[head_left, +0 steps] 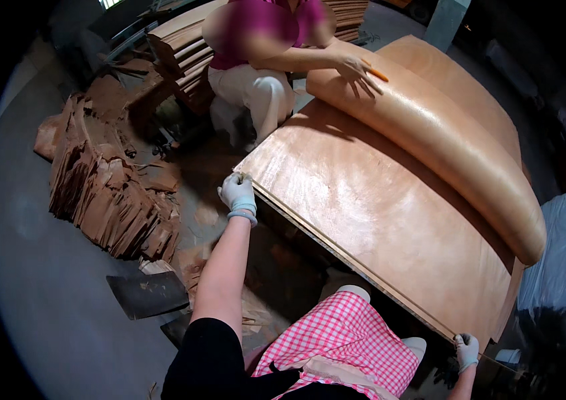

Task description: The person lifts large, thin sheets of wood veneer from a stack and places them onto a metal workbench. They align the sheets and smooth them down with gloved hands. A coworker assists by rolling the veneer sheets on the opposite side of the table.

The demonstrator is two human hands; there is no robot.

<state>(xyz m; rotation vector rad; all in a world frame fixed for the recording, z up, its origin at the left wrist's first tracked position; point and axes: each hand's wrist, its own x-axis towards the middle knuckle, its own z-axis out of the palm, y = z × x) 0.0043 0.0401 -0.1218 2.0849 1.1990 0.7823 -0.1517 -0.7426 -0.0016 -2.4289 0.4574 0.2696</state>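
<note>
A broad, pale brown wood veneer sheet (363,200) lies flat in front of me, its surface shiny in patches. My left hand (238,193), in a white glove, is closed on the sheet's near left corner. At the near right corner, my right hand (467,351), gloved too, pinches the edge with its fingers closed. Across the far side, a large curled veneer sheet (443,153) is bent over in a roll. A co-worker's bare hand (362,75) rests spread on that roll, with a slim orange thing (378,75) at its fingers.
Broken veneer scraps (116,193) are heaped on the floor at left, near a dark flat piece (148,295). Behind the co-worker (263,40) stand stacked wood sheets (186,57). A plastic-wrapped pile (553,257) is at the right, and a grey post (448,25) rises at the back.
</note>
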